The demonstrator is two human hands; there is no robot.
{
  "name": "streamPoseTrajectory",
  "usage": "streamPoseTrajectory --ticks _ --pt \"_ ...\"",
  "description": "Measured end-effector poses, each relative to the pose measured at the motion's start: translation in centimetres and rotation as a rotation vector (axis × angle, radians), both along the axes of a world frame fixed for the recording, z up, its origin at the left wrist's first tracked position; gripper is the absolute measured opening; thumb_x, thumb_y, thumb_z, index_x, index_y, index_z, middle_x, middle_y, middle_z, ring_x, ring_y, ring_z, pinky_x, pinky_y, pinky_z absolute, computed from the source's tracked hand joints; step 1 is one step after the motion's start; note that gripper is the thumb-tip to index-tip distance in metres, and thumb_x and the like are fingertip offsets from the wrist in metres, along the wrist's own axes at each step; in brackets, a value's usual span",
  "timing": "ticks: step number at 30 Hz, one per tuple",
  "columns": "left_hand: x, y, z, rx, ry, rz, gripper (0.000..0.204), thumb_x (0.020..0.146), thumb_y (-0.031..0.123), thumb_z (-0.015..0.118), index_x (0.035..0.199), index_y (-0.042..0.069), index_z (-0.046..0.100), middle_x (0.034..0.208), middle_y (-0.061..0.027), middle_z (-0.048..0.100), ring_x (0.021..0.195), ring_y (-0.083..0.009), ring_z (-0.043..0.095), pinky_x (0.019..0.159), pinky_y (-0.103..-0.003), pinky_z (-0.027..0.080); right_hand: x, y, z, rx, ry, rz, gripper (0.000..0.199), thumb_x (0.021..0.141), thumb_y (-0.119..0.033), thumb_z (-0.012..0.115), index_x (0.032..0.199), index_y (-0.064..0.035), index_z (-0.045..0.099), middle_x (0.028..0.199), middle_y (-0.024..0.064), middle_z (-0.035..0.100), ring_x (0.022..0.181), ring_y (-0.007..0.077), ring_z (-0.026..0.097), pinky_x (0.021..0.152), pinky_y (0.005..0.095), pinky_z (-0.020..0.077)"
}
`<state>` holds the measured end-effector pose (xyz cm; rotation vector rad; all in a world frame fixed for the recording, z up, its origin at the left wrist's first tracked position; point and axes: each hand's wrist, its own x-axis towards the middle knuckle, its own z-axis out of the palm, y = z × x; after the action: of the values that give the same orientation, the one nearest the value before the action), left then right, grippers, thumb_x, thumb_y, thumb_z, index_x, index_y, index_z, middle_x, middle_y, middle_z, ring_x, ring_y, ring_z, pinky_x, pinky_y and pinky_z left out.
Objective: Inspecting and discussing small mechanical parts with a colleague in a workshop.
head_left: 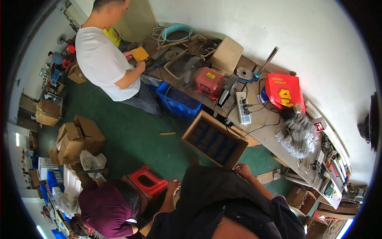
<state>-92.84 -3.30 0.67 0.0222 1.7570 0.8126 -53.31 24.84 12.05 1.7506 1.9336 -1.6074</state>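
My right hand (243,170) reaches forward from a black sleeve, its fingers curled over the near corner of an open cardboard box (191,133). The box stands on the green floor, and rows of blue packets (213,142) fill it. Lower and further left, my left hand (174,185) hangs with fingers apart and holds nothing. It is just right of a red plastic stool (149,182). My black clothing (223,199) fills the lower middle of the view.
A long workbench (262,119) runs along the white wall with a red machine (208,82), a power strip (242,107), a red bag (283,91) and a silvery bundle (297,136). A person in a white shirt (101,59) stands at its far end. Another person in maroon (104,209) crouches by cardboard boxes (77,139).
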Motion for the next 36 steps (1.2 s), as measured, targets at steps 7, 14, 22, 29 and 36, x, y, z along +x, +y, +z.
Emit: streamPoseTrajectory --ticks 7,14,22,29,36 --pt "-0.2 -0.2 0.2 0.008 0.050 -0.040 0.009 0.091 0.010 0.058 0.098 0.004 0.061 0.075 -0.0034 0.059 0.056 -0.0130 0.056 0.046 -0.025 0.045 0.5 -0.2 -1.5 -0.028 0.070 -0.062 0.028 0.086 -0.026 0.060 0.097 -0.0021 0.069 0.080 0.0121 0.071 0.068 0.0215 0.069 0.065 0.0362 0.0548" --pt "0.4 0.0 1.4 -0.032 0.110 0.015 0.010 0.090 0.009 0.057 0.094 0.002 0.064 0.073 -0.0047 0.062 0.058 -0.0130 0.059 0.046 -0.025 0.045 0.7 -0.5 -1.6 -0.044 0.096 -0.095 0.026 0.086 -0.024 0.060 0.094 -0.0009 0.070 0.080 0.0113 0.072 0.065 0.0206 0.069 0.062 0.0345 0.0552" --pt "0.1 0.3 1.5 -0.010 0.045 0.051 0.012 0.092 0.009 0.056 0.097 0.003 0.064 0.073 -0.0045 0.060 0.058 -0.0133 0.058 0.045 -0.024 0.042 1.9 -1.1 -4.0 -0.080 0.110 -0.151 0.022 0.086 -0.020 0.061 0.092 0.0002 0.068 0.076 0.0105 0.070 0.060 0.0187 0.068 0.056 0.0327 0.0553" --pt "0.2 0.3 2.2 -0.011 0.038 0.007 0.012 0.093 0.010 0.057 0.103 0.003 0.061 0.076 -0.0033 0.057 0.061 -0.0117 0.055 0.047 -0.024 0.042 3.2 -1.5 -5.7 -0.080 0.060 -0.152 0.020 0.086 -0.017 0.062 0.093 0.0012 0.066 0.077 0.0102 0.070 0.062 0.0180 0.068 0.055 0.0317 0.0558" --pt "0.4 0.1 2.0 -0.016 0.016 -0.008 0.012 0.091 0.007 0.054 0.100 0.004 0.062 0.078 -0.0045 0.061 0.061 -0.0130 0.059 0.046 -0.024 0.043 3.0 -1.7 -5.3 -0.092 0.029 -0.135 0.022 0.085 -0.019 0.061 0.093 0.0007 0.067 0.077 0.0103 0.070 0.063 0.0181 0.068 0.056 0.0320 0.0552"
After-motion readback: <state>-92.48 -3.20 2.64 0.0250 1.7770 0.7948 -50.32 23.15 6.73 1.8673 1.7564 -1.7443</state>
